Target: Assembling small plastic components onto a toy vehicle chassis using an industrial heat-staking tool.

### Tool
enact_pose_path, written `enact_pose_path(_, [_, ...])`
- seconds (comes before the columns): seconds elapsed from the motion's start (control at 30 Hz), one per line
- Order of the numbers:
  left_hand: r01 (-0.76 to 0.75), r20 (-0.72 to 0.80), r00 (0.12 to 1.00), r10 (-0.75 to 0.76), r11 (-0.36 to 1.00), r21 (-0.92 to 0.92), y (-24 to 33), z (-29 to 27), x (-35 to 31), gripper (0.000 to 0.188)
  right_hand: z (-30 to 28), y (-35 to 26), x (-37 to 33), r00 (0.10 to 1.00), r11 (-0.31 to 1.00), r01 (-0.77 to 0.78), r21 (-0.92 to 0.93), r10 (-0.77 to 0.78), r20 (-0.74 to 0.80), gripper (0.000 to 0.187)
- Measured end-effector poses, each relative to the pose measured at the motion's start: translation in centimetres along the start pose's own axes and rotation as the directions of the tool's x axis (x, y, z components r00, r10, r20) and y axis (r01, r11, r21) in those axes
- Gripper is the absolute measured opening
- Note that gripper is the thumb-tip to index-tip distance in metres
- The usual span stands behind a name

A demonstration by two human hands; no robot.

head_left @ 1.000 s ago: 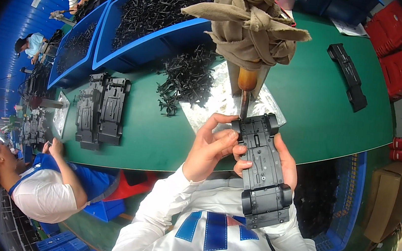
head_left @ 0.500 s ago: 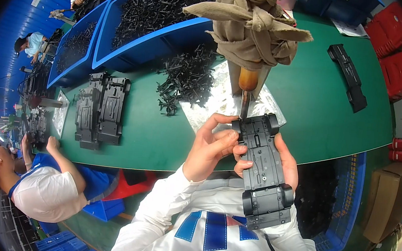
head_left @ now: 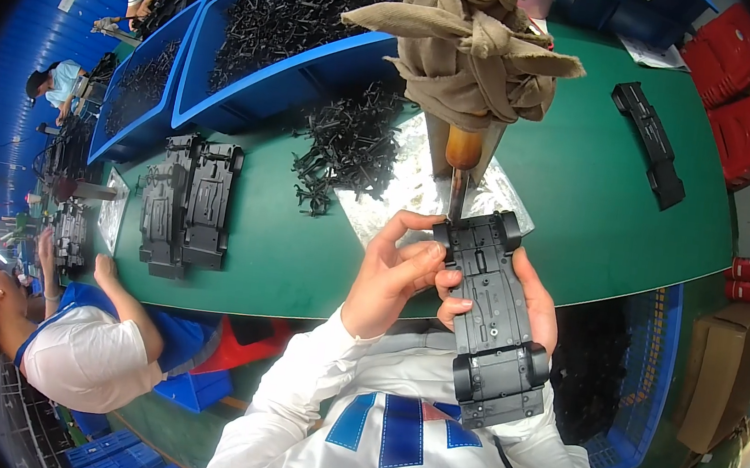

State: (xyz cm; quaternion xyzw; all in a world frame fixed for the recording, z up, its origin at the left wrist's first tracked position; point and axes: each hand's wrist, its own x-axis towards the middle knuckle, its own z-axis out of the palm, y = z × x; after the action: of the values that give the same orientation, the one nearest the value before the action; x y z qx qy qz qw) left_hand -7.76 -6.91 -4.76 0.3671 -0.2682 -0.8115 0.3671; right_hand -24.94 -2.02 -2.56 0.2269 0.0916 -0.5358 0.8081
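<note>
— Wrapped round the long black plastic chassis, your right hand holds it; your left hand touches its corner nearest the amber-handled steel rod, fingers bent; I cannot tell whether they pinch anything.

— Where's your chassis?

— Right by the rod's tip, towards you; a heap of spindly black plastic parts lies left of the rod, a second black chassis well to its right.

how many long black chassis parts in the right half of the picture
2: one chassis part in the right hand, another chassis part on the green table, upper right. More may hide in the shadowed blue crate below.
</note>
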Motion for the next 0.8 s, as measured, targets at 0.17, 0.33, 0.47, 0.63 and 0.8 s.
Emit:
enact_pose_path(0.17, [-0.004,-0.010,1.000,0.004,1.000,0.013,0.5,0.3,0.1,0.044,0.1,0.1,0.3,0.999,0.999,0.027,0.029,-0.026,-0.031,0.054])
enact_pose_path(0.33, [-0.009,-0.029,1.000,0.008,0.999,-0.032,0.1,0.3,-0.1,0.039,0.1,0.2,0.0,0.999,0.999,0.037,-0.025,-0.038,-0.038,0.052])
enact_pose_path(0.47, [0.021,-0.020,1.000,-0.022,0.999,-0.046,-0.3,-0.1,-0.2,0.041,-0.5,0.0,0.0,0.999,0.999,0.029,-0.025,-0.030,-0.045,0.051])
enact_pose_path(0.63, [0.005,-0.015,1.000,-0.006,0.999,-0.048,-0.4,0.1,-0.3,0.042,-0.2,0.2,-0.2,0.998,0.999,0.022,0.028,-0.021,-0.061,0.051])
enact_pose_path(0.8, [0.007,-0.040,0.999,-0.008,1.000,-0.025,-0.2,0.3,-0.3,0.040,0.0,0.3,0.0,0.999,0.998,0.011,0.059,-0.008,-0.050,0.051])
